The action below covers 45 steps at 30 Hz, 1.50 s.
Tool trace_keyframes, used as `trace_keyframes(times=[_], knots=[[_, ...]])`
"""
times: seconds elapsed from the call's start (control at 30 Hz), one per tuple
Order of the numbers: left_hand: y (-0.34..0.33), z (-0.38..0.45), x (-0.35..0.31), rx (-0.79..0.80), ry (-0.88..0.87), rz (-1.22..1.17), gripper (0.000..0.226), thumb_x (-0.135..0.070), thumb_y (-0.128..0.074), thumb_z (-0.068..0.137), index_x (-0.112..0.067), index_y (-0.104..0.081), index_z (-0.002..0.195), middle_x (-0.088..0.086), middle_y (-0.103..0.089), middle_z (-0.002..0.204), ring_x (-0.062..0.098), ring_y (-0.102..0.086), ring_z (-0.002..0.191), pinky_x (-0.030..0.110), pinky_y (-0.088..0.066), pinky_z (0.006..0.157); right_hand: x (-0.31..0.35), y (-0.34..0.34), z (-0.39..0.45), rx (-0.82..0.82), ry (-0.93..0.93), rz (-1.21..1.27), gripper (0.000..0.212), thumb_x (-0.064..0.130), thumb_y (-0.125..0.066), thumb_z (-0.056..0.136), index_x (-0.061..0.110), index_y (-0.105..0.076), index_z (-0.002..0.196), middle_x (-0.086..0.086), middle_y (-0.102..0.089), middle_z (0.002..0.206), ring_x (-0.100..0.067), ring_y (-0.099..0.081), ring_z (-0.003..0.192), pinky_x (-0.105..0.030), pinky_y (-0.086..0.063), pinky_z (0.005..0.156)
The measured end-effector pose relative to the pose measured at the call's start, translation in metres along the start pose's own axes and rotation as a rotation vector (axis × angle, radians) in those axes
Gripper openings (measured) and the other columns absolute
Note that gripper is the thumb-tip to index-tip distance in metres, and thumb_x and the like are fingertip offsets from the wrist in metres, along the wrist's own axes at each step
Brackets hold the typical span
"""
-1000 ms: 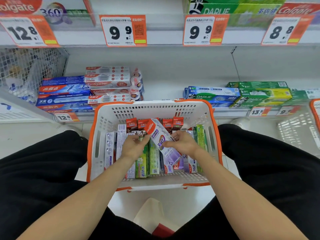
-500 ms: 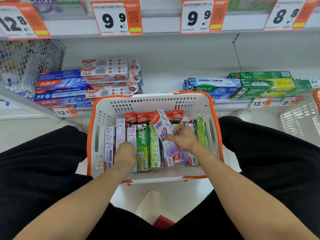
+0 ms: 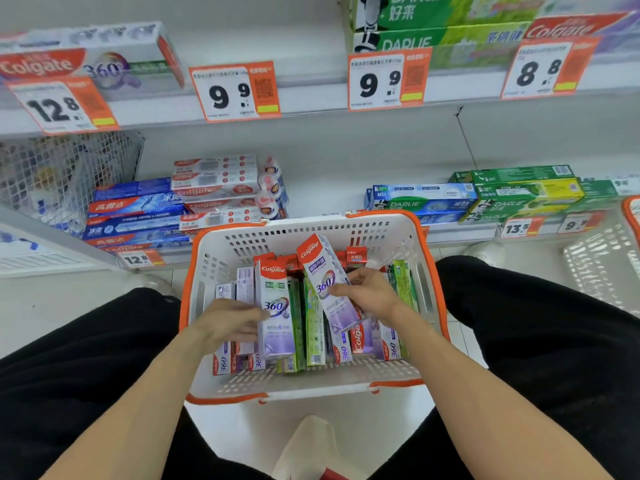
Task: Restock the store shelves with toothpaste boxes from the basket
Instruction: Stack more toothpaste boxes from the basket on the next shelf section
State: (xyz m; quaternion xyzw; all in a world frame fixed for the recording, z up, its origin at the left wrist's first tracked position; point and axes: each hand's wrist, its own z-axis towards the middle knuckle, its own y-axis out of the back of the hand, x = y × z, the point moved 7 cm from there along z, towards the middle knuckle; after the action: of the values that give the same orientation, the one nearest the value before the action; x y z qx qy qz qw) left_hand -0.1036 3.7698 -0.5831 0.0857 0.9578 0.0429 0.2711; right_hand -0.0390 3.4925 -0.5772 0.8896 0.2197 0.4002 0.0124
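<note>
A white basket with an orange rim (image 3: 429,271) sits between my knees, packed with several upright toothpaste boxes. My left hand (image 3: 228,323) grips a purple Colgate 360 box (image 3: 275,306), raised above the others. My right hand (image 3: 370,292) holds a second purple Colgate 360 box (image 3: 325,282), tilted left with its red end up. Green Darlie boxes (image 3: 313,327) stand between the two. The low shelf (image 3: 329,188) behind the basket has a bare gap in its middle.
Blue and white Colgate boxes (image 3: 138,209) are stacked on the low shelf at left, Darlie boxes (image 3: 519,192) at right. A wire bin (image 3: 62,174) hangs far left. A second white basket (image 3: 606,265) stands at right. Price tags line the upper shelf edge (image 3: 311,98).
My left hand has taken hold of a purple Colgate 360 box and lifted it from the basket. The right hand keeps its tilted box. The view has tipped upward.
</note>
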Motion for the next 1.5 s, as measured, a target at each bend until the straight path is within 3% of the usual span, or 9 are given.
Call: trace_keyframes(times=[0.17, 0.33, 0.5, 0.67, 0.87, 1.0, 1.13, 1.37, 1.5], knots=[[-0.026, -0.017, -0.029, 0.262, -0.145, -0.356, 0.101, -0.03, -0.101, 0.047, 0.0, -0.055, 0.131, 0.021, -0.069, 0.123, 0.036, -0.068, 0.111, 0.045, -0.057, 0.093, 0.02, -0.008, -0.012, 0.133, -0.014, 0.264, 0.029, 0.019, -0.082, 0.076, 0.009, -0.061, 0.093, -0.008, -0.076, 0.092, -0.025, -0.074, 0.083, -0.035, -0.055, 0.065], [-0.055, -0.031, -0.063, 0.385, -0.273, -0.658, 0.087, -0.017, -0.091, 0.065, -0.003, -0.05, 0.14, 0.022, -0.06, 0.137, 0.04, -0.059, 0.124, 0.054, -0.054, 0.096, 0.044, -0.009, -0.023, 0.124, 0.037, 0.395, 0.042, 0.022, -0.079, 0.064, 0.01, -0.051, 0.092, -0.021, -0.067, 0.097, -0.026, -0.072, 0.079, -0.035, -0.054, 0.065], [-0.065, -0.038, -0.077, 0.167, -0.343, -0.681, 0.046, -0.004, -0.069, 0.088, -0.007, -0.057, 0.133, 0.016, -0.069, 0.125, 0.036, -0.068, 0.113, 0.047, -0.06, 0.087, 0.063, -0.02, -0.036, 0.165, 0.112, 0.494, 0.048, 0.021, -0.084, 0.077, 0.003, -0.052, 0.107, -0.022, -0.072, 0.105, -0.028, -0.073, 0.088, -0.035, -0.057, 0.068], [-0.051, -0.043, -0.09, 0.023, -0.373, -0.701, 0.05, -0.005, -0.074, 0.083, -0.011, -0.056, 0.129, 0.012, -0.072, 0.119, 0.031, -0.072, 0.105, 0.048, -0.059, 0.086, 0.08, -0.012, -0.034, 0.301, 0.143, 0.702, 0.042, 0.018, -0.063, 0.089, -0.003, -0.05, 0.124, -0.033, -0.056, 0.133, -0.046, -0.058, 0.117, -0.058, -0.043, 0.103], [-0.052, -0.065, -0.109, -0.019, -0.367, -0.735, 0.063, -0.01, -0.081, 0.074, -0.012, -0.054, 0.131, 0.018, -0.072, 0.116, 0.042, -0.07, 0.104, 0.066, -0.052, 0.091, 0.108, -0.013, -0.041, 0.278, 0.23, 0.7, 0.057, 0.0, -0.077, 0.077, 0.009, -0.054, 0.128, -0.022, -0.071, 0.115, -0.035, -0.07, 0.089, -0.041, -0.059, 0.073], [-0.05, -0.081, -0.125, 0.011, -0.425, -0.742, 0.047, -0.012, -0.074, 0.082, -0.01, -0.06, 0.126, 0.02, -0.072, 0.116, 0.043, -0.07, 0.104, 0.062, -0.054, 0.091, 0.12, -0.012, -0.041, 0.012, 0.315, 0.581, 0.077, -0.007, -0.082, 0.068, 0.028, -0.051, 0.129, -0.014, -0.071, 0.113, -0.03, -0.073, 0.097, -0.046, -0.061, 0.079], [-0.041, -0.097, -0.132, 0.059, -0.469, -0.699, 0.047, -0.011, -0.072, 0.084, -0.008, -0.06, 0.13, 0.025, -0.069, 0.119, 0.046, -0.067, 0.108, 0.063, -0.048, 0.1, 0.15, -0.017, -0.06, -0.048, 0.432, 0.435, 0.074, -0.003, -0.09, 0.064, 0.028, -0.055, 0.121, 0.001, -0.069, 0.108, -0.011, -0.071, 0.087, -0.019, -0.057, 0.065], [0.01, -0.134, -0.154, -0.064, -0.523, -0.578, 0.049, -0.007, -0.075, 0.08, -0.004, -0.06, 0.126, 0.027, -0.071, 0.112, 0.047, -0.07, 0.101, 0.06, -0.055, 0.088, 0.206, -0.038, -0.09, 0.134, 0.59, 0.414, 0.053, 0.007, -0.091, 0.065, 0.037, -0.071, 0.104, 0.005, -0.078, 0.091, -0.017, -0.075, 0.085, -0.035, -0.062, 0.068], [0.038, -0.162, -0.18, -0.052, -0.621, -0.466, 0.045, 0.002, -0.073, 0.079, -0.003, -0.064, 0.124, 0.026, -0.071, 0.113, 0.044, -0.07, 0.101, 0.052, -0.058, 0.084, 0.226, -0.037, -0.095, 0.185, 0.632, 0.448, 0.059, 0.014, -0.085, 0.076, 0.023, -0.062, 0.129, -0.002, -0.074, 0.111, -0.016, -0.071, 0.1, -0.037, -0.061, 0.077]])
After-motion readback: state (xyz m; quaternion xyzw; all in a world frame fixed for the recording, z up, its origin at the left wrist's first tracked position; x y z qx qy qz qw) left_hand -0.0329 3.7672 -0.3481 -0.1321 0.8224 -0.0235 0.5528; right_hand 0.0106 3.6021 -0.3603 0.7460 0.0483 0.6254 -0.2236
